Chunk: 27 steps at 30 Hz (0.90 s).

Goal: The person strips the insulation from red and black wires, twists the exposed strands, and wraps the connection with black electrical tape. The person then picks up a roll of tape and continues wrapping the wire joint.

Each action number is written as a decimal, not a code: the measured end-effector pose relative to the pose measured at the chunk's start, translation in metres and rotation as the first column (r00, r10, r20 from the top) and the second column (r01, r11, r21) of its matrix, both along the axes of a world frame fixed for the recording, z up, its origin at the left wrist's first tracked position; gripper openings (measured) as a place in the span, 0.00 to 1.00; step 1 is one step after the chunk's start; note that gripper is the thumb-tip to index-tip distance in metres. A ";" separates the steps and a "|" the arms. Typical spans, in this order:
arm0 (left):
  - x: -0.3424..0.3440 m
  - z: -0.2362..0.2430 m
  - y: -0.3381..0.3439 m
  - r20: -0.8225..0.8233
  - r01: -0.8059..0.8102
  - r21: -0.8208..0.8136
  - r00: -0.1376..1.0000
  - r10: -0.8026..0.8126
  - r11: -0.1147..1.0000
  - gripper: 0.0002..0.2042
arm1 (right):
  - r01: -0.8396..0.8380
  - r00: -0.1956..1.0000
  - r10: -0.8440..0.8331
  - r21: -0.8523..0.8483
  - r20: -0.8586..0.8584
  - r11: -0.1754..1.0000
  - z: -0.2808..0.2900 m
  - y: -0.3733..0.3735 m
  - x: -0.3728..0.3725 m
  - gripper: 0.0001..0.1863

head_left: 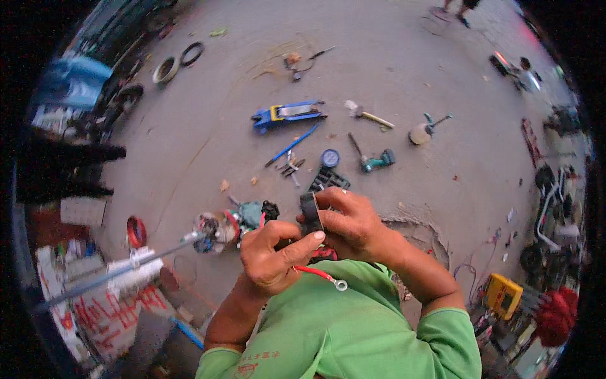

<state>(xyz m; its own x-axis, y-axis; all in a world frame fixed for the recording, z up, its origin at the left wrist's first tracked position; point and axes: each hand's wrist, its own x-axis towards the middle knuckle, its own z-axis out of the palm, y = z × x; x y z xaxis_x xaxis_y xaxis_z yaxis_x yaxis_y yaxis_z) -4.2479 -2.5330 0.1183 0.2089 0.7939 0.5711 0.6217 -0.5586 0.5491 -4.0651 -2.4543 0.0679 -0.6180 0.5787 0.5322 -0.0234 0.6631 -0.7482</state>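
My left hand (271,258) is closed around a short red cable (310,271). One end of the cable sticks out below the hand and carries a metal ring terminal (341,285). A bit of red also shows above my left fingers. In front of my chest, the fingers of my right hand (352,218) are closed on a black roll that looks like electrical tape (309,210). My left thumb reaches across to the roll's lower edge. Between the two hands, the part of the cable behind the fingers is hidden.
Ahead on the concrete lie a blue floor jack (287,115), a hammer (374,118), a green cordless impact wrench (377,162), a blue round tin (329,158) and a black socket case (328,180). A motor-like assembly (218,230) sits left; a yellow case (503,295) stands right.
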 end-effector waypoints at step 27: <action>0.113 -0.039 0.112 0.640 0.188 -0.427 0.753 0.149 0.884 0.15 | -0.213 0.966 0.005 -0.783 -0.259 0.584 -0.028 0.078 0.134 0.16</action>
<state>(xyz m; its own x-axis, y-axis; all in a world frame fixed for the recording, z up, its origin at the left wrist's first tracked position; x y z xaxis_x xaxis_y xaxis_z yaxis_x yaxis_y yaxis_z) -4.1346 -2.4211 0.0791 -0.0528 0.9858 0.1592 0.0172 -0.1585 0.9872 -3.9313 -2.3766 0.0403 -0.6414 0.7671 0.0081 -0.2747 -0.2198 -0.9361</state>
